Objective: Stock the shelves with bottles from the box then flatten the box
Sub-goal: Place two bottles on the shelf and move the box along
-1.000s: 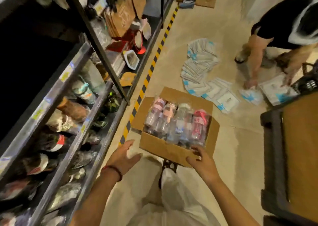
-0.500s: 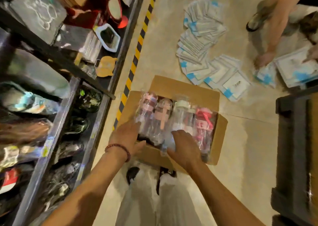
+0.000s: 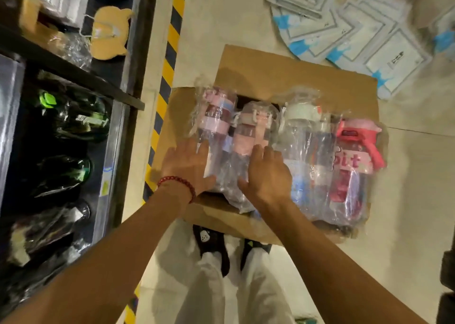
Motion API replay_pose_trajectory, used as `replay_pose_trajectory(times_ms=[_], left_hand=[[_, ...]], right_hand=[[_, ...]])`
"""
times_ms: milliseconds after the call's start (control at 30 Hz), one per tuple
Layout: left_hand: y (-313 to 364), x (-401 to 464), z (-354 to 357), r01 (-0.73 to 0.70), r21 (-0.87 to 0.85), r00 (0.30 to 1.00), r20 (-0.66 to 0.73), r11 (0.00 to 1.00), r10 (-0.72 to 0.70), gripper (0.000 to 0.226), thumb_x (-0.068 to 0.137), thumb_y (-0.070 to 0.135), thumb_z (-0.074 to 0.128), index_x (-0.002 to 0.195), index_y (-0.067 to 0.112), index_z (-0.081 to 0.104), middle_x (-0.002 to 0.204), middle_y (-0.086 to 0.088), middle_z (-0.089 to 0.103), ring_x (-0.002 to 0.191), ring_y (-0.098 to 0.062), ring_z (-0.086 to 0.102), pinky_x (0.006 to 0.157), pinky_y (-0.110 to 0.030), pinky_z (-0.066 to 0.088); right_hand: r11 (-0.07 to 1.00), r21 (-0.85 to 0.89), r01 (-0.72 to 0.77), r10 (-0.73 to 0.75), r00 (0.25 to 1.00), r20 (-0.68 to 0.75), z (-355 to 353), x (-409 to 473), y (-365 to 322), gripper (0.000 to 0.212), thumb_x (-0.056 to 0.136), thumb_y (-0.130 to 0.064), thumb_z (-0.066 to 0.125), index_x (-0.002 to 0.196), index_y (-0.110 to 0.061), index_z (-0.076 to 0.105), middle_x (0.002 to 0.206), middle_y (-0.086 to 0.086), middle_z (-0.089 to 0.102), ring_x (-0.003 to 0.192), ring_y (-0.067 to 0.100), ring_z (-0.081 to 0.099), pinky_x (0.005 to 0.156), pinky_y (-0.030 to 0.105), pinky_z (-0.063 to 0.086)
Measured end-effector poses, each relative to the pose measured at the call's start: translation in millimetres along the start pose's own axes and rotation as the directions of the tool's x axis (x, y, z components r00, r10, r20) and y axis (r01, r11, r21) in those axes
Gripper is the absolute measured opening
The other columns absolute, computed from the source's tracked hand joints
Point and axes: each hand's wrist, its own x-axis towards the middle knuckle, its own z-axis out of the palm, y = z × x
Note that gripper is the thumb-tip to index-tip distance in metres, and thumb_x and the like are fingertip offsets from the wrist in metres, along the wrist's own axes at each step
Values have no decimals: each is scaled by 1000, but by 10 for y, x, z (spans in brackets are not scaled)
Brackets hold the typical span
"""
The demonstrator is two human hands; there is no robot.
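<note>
The stocking step is only beginning: the open cardboard box (image 3: 290, 74) sits on the floor just beside the shelves (image 3: 115, 136), and the wrapped bottles (image 3: 305, 151) lie in a row across its top, none yet lifted out; the left hand (image 3: 187, 168) lies spread with straight fingers on the leftmost pink-lidded bottle (image 3: 214, 116), and the right hand (image 3: 268, 175) rests, fingers loosely extended, on the pink bottle next to it (image 3: 248, 131); neither hand has closed round anything that I can see; the next move, I judge, calls for curling the fingers round one slippery plastic-sleeved bottle each, lifting clear of the flaps, and turning left to the shelves, where dark bottles (image 3: 73, 119) already lie.
</note>
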Motion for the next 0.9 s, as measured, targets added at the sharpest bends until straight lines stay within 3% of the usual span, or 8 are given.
replay_pose_trajectory(times_ms=[100,200,333,467,633,700,800,900], left_hand=[[-71,156,217,10,-61,998,-65,998,-14,95,79,55,60,149,13,12,149,-12,23,129,-30,33,102,-39,38],[-49,267,351,84,-210,976,-178,974,-123,97,73,49,72,145,6,24,139,-21,33,121,-36,36,98,-42,38],[51,423,492,235,-464,926,-160,854,-341,114,63,57,76,147,5,20,137,-23,32,121,-38,33,98,-44,35],[149,566,527,507,-566,818,81,650,-569,126,52,58,83,146,6,16,137,-21,30,115,-37,39,95,-43,38],[155,657,495,508,-463,857,190,726,-479,106,54,63,79,131,4,35,127,-16,44,113,-30,45,91,-36,38],[113,585,446,523,-561,844,237,642,-480,101,53,59,82,128,8,39,119,-11,51,105,-27,52,78,-32,43],[18,320,383,543,-638,829,300,547,-473,80,52,48,87,114,14,49,92,-1,58,73,-17,52,50,-20,37],[-93,-25,364,557,-637,826,355,534,-438,80,47,46,85,112,16,49,100,-2,60,79,-19,57,67,-28,49]], right_hand=[[994,27,-102,102,995,8,198,155,-61,103,81,-56,63,147,0,7,141,17,32,126,30,34,92,35,43],[971,154,-181,183,983,-3,338,240,-95,116,78,-58,65,147,2,-6,145,19,26,129,32,32,102,38,38],[921,347,-179,230,966,-114,449,281,-145,116,74,-47,74,147,6,1,143,24,31,126,34,37,103,37,34],[839,469,-275,389,906,-165,540,383,-260,119,67,-49,80,148,0,7,139,18,33,122,29,38,103,34,32],[725,534,-434,508,861,10,537,483,-320,122,64,-44,84,147,-14,0,136,17,31,123,30,34,104,43,37],[693,548,-469,516,853,79,488,460,-321,122,61,-42,86,145,-18,1,134,17,36,123,32,37,101,48,40],[611,657,-441,455,875,165,411,355,-296,114,59,-34,86,142,-21,9,127,16,47,117,35,48,95,51,45],[484,804,-344,349,919,184,309,137,-288,96,63,-23,84,132,-23,18,114,5,53,104,29,58,87,43,51]])
